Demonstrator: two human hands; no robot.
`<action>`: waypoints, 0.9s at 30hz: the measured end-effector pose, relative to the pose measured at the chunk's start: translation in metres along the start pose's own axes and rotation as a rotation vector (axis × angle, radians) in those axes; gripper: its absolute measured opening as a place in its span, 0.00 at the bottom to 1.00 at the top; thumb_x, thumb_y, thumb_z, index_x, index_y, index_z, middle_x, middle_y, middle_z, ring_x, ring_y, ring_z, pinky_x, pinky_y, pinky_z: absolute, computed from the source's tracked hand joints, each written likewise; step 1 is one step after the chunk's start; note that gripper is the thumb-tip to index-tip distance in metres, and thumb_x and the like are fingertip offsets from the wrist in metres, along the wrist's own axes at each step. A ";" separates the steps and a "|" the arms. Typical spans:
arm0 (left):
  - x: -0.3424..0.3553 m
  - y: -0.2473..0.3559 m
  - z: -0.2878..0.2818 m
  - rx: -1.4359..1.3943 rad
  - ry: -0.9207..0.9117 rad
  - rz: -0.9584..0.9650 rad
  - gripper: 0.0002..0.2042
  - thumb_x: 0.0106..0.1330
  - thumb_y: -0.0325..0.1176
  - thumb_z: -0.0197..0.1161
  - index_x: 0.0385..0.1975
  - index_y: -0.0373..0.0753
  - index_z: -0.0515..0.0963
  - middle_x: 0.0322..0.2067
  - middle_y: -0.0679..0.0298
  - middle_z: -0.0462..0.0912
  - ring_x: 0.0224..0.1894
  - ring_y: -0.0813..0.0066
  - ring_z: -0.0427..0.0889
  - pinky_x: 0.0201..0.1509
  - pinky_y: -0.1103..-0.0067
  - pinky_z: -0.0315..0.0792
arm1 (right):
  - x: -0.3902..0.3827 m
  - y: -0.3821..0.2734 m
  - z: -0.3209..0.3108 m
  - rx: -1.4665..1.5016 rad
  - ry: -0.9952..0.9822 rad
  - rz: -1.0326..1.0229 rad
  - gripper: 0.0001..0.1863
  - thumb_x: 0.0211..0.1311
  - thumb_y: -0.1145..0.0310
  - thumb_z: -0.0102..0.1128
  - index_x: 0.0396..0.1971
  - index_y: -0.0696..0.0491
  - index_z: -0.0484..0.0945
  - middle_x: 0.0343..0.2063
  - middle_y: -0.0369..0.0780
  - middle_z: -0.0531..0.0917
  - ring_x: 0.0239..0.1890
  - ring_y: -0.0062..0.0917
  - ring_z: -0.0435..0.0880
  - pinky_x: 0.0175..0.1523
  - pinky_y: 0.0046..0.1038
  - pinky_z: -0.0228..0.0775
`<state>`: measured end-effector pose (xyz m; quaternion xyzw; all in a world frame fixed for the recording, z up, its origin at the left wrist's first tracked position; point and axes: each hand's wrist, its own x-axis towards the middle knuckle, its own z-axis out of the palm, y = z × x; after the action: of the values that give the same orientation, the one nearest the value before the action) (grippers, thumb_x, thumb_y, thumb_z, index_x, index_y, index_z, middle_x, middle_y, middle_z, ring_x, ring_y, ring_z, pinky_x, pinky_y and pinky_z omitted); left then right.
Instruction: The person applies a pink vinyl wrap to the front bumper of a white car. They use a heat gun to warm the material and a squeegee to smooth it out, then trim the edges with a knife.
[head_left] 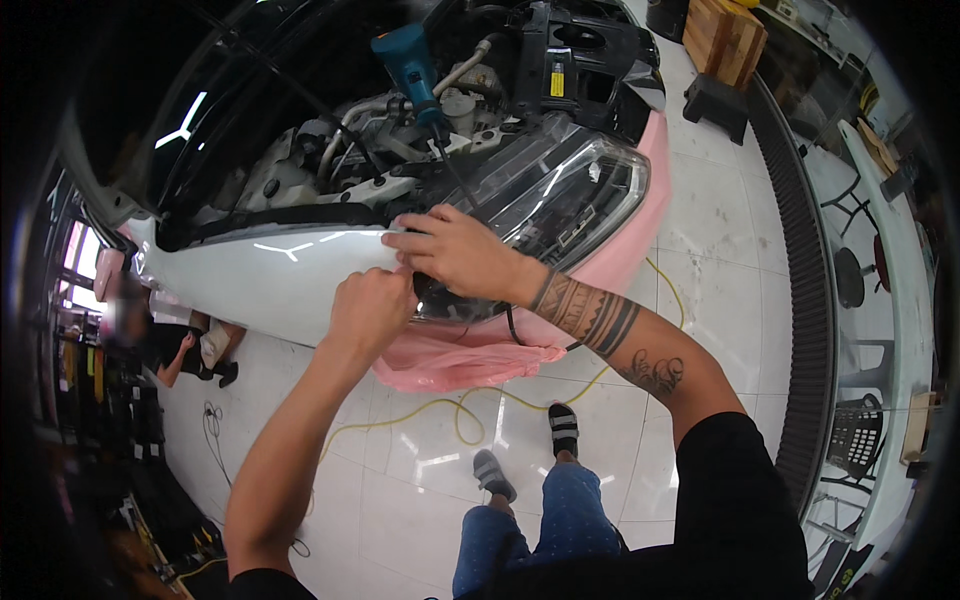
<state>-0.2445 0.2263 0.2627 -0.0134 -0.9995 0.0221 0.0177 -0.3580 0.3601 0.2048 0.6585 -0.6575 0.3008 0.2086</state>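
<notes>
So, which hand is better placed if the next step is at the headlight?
Probably the right hand: it is nearer the headlight, while the left hand is curled farther left, at the white fender's edge.

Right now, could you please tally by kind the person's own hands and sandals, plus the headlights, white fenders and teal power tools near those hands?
Hands: 2, left hand and right hand
Sandals: 2
Headlight: 1
White fender: 1
Teal power tool: 1
Total: 7
</notes>
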 end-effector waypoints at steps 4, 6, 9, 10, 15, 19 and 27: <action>-0.009 0.012 -0.015 -0.067 0.320 -0.048 0.14 0.54 0.32 0.62 0.36 0.30 0.75 0.40 0.46 0.77 0.46 0.51 0.75 0.47 0.63 0.70 | -0.011 -0.007 0.021 0.045 0.158 0.100 0.19 0.44 0.78 0.56 0.42 0.57 0.77 0.53 0.39 0.75 0.62 0.31 0.66 0.60 0.34 0.60; -0.010 0.013 0.000 -0.065 0.470 -0.022 0.18 0.55 0.32 0.63 0.44 0.29 0.74 0.50 0.48 0.73 0.55 0.52 0.70 0.55 0.63 0.66 | -0.015 -0.018 0.033 0.142 0.279 0.206 0.21 0.43 0.80 0.55 0.43 0.60 0.77 0.51 0.42 0.76 0.60 0.32 0.69 0.64 0.37 0.59; -0.012 0.005 0.044 -0.071 0.518 -0.017 0.22 0.58 0.29 0.61 0.52 0.30 0.71 0.59 0.51 0.66 0.64 0.53 0.62 0.64 0.62 0.58 | -0.013 -0.028 0.044 0.154 0.365 0.285 0.20 0.43 0.81 0.55 0.42 0.60 0.77 0.49 0.42 0.77 0.59 0.33 0.71 0.64 0.37 0.60; -0.012 0.000 0.054 -0.076 0.547 -0.023 0.21 0.59 0.28 0.60 0.53 0.31 0.70 0.60 0.52 0.65 0.65 0.54 0.60 0.65 0.62 0.56 | -0.011 -0.030 0.047 0.102 0.376 0.268 0.17 0.46 0.77 0.56 0.41 0.61 0.76 0.45 0.44 0.78 0.57 0.34 0.72 0.64 0.38 0.60; -0.014 -0.005 0.075 -0.173 0.635 0.075 0.17 0.61 0.21 0.54 0.52 0.31 0.72 0.57 0.49 0.69 0.64 0.53 0.63 0.67 0.64 0.54 | -0.017 -0.047 0.051 0.122 0.501 0.392 0.17 0.47 0.81 0.55 0.40 0.60 0.78 0.45 0.43 0.80 0.53 0.35 0.77 0.62 0.39 0.63; -0.017 -0.009 0.075 -0.261 0.622 0.120 0.17 0.60 0.19 0.54 0.50 0.32 0.74 0.54 0.48 0.72 0.62 0.51 0.65 0.67 0.61 0.54 | -0.018 -0.054 0.054 0.073 0.512 0.432 0.15 0.48 0.78 0.54 0.39 0.59 0.78 0.44 0.42 0.80 0.52 0.32 0.76 0.61 0.38 0.63; -0.023 -0.030 0.072 -0.290 0.578 0.283 0.18 0.55 0.17 0.57 0.47 0.33 0.77 0.53 0.52 0.75 0.61 0.53 0.67 0.66 0.59 0.55 | -0.018 -0.082 0.069 0.047 0.522 0.624 0.13 0.49 0.80 0.53 0.37 0.56 0.77 0.42 0.37 0.80 0.51 0.25 0.77 0.46 0.31 0.57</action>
<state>-0.2253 0.1930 0.1911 -0.1598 -0.9342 -0.1227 0.2944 -0.2677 0.3311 0.1518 0.3334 -0.7437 0.5218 0.2519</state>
